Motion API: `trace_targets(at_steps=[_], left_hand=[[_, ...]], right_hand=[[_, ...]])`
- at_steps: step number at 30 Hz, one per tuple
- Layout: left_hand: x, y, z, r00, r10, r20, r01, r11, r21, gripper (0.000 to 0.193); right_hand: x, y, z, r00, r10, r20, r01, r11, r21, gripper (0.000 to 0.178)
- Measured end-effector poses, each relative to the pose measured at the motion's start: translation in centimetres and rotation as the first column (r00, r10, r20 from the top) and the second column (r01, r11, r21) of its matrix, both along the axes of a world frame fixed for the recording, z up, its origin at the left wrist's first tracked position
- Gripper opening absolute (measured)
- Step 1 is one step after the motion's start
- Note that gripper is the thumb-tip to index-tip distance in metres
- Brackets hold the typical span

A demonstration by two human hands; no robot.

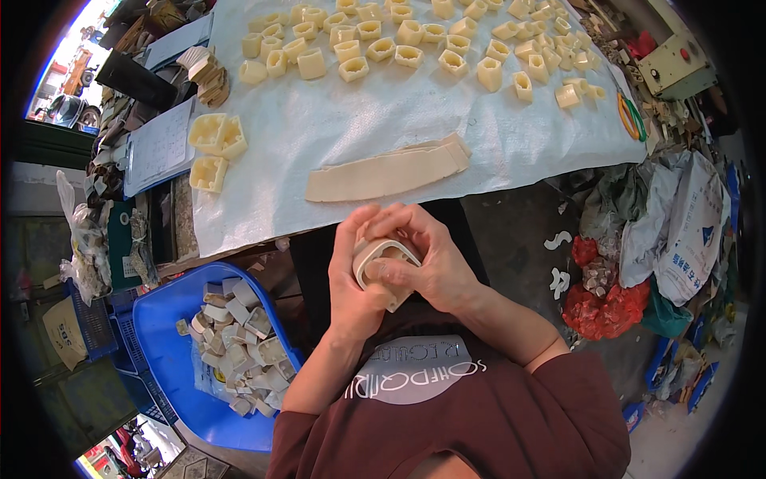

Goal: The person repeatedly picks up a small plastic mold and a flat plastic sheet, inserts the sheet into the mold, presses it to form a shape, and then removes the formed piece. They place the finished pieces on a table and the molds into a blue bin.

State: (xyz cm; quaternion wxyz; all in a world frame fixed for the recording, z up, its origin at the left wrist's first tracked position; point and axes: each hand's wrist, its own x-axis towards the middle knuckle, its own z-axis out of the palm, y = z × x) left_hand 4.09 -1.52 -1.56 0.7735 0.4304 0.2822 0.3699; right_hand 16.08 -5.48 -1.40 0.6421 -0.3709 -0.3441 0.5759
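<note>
My left hand [351, 283] and my right hand [439, 259] are wrapped round a cream-coloured hollow piece [370, 251] with a rounded rim, close in front of my chest. The right thumb presses into its opening. My fingers cover much of its outside. Just beyond the hands, a beige flat strip [383, 174] lies on the white woven sheet [527, 144] over the table, with layers showing at its right end. Three larger pale yellow hollow blocks [209, 173] stand at the sheet's left edge.
Several small pale yellow hollow blocks [353, 69] cover the table's far side. A blue tub [152, 319] of offcuts [239, 343] stands at lower left. Orange and green loop handles [630, 118] lie at the right edge. Bags [678, 223] and red netting [610, 307] are heaped at right.
</note>
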Motion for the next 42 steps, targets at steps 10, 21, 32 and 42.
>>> trace_targets(at_steps=[10, 21, 32, 42], left_hand=[[0.4, 0.7, 3.4, 0.987, 0.079, -0.142, -0.089, 0.994, -0.067, 0.085], [0.6, 0.4, 0.1, 0.999, -0.034, 0.016, 0.033, 0.998, 0.062, 0.065], [0.7, 0.4, 0.7, 0.978, -0.011, 0.208, 0.047, 0.985, -0.167, 0.052], [1.0, 0.0, 0.4, 0.981, 0.076, 0.176, -0.062, 0.995, -0.082, 0.043]], right_hand=[[1.4, 0.5, 2.5, -0.085, -0.346, 0.934, -0.344, 0.890, 0.299, 0.072], [1.7, 0.4, 0.9, 0.704, -0.114, 0.701, 0.022, 0.990, 0.139, 0.062], [0.7, 0.2, -0.3, 0.920, -0.127, 0.370, 0.070, 0.984, 0.163, 0.044], [-0.4, 0.2, -1.3, 0.670, -0.409, 0.620, 0.161, 0.895, 0.416, 0.042]])
